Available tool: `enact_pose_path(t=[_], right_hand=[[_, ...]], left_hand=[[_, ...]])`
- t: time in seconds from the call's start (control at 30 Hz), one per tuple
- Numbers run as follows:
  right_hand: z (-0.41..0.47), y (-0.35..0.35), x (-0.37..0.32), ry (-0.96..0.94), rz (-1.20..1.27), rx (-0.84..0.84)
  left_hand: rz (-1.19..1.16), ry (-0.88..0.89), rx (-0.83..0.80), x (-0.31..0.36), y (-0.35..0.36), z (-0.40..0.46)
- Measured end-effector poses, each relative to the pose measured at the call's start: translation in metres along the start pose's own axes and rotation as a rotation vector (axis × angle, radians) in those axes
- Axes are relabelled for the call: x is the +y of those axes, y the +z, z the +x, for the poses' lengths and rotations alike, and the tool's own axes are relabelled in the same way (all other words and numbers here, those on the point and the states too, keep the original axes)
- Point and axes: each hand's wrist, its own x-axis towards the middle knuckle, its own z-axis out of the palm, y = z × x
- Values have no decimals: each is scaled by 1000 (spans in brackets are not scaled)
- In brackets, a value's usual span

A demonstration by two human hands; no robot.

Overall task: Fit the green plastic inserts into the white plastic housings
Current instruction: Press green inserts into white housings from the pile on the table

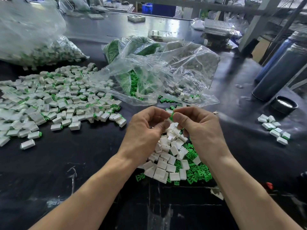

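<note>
The black table (pixel 69 163) bears heaps of white housings (pixel 54 100), green inserts (pixel 197 171) and plastic bags (pixel 166 72).

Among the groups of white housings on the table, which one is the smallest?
The small cluster of housings at the far right, near the black lid. It holds only a handful, whereas the left spread and the pile under the hands hold many more.

Dark counter (pixel 66 171), scuffed with pale marks. Two tall dark cylinders (pixel 280 72) lying at far right, black round cap (pixel 284 104) just beside. Blue crate (pixel 147 7) far behind.
</note>
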Motion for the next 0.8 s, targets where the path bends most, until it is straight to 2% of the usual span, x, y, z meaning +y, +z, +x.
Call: enact_pose_path(t=[0.27,0.47,0.57,0.63,0.8], right_hand=[[-7,10,6,-55,-49,60],[-3,-1,0,3,-127,-90],[-3,-5,-1,-41,-260,-146],[-5,-5,-2,-92,-333,-147],[-8,-2,-2,-152,-335,-137]], left_hand=[[-40,6,24,-1,-1,-1],[8,25,30,-1,-3,0],[38,50,49,-2,-7,1],[19,43,56,-2,-9,2],[-46,-6,42,-2,-11,4]])
